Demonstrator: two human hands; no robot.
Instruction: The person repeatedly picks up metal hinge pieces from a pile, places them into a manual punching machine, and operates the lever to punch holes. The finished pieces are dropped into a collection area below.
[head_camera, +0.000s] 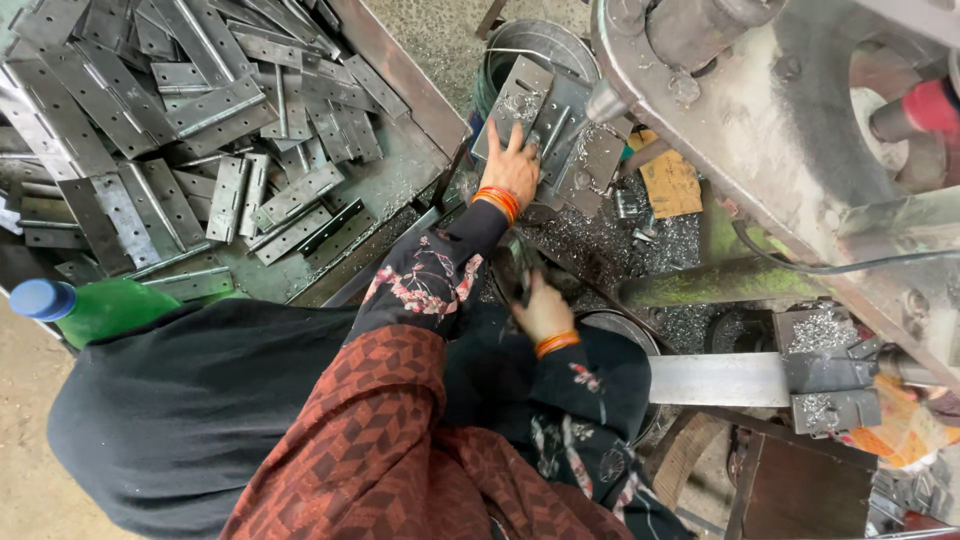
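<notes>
Nearby, flat grey steel hinge plates (215, 110)

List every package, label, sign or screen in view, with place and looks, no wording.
Green plastic bottle: lying at the left edge beside the tray of metal hinges, blue cap, no label visible.
Cardboard scrap: right of the left hand, flat, orange-brown, ragged.
No signs or screens visible.
</notes>
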